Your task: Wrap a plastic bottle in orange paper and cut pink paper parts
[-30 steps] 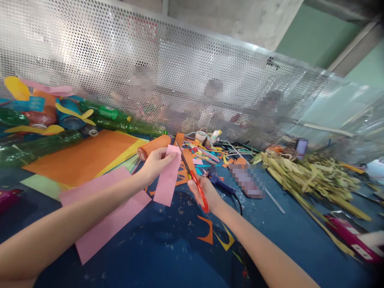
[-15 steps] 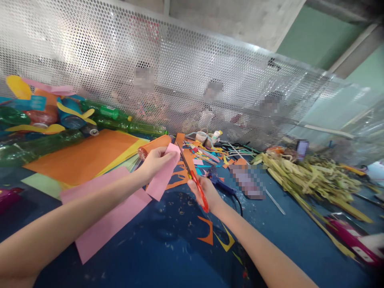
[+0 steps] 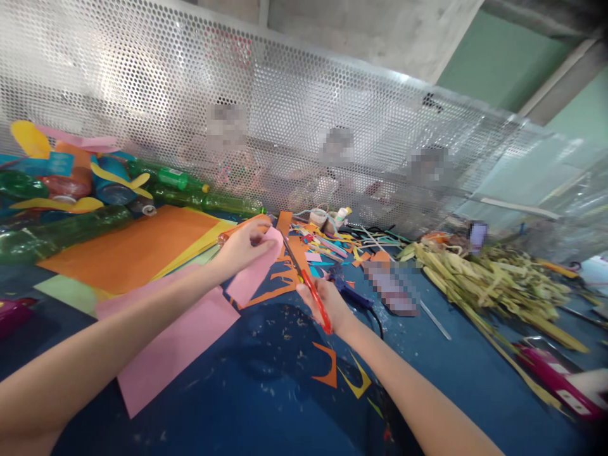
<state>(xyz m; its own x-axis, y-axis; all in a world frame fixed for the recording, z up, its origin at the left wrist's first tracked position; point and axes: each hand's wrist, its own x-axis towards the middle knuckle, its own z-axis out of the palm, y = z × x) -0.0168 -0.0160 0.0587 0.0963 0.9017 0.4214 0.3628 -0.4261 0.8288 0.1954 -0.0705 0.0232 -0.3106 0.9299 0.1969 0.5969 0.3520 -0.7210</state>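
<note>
A strip of pink paper, its top end rounded, is pinched in my left hand. My right hand is closed round the red handles of a pair of scissors. The scissor blades point up and away, close to the right edge of the pink strip. Beneath my left forearm lies a larger pink sheet on the blue table. An orange roll is partly hidden behind my left hand.
Orange sheets and green bottles lie left. A blue glue gun, paper scraps and dried husks are right. Behind a perforated panel people are seen faintly.
My left hand has moved slightly left with the pink strip, which has turned a little; its upper end now looks rounded. My right hand and the scissors have barely moved.
</note>
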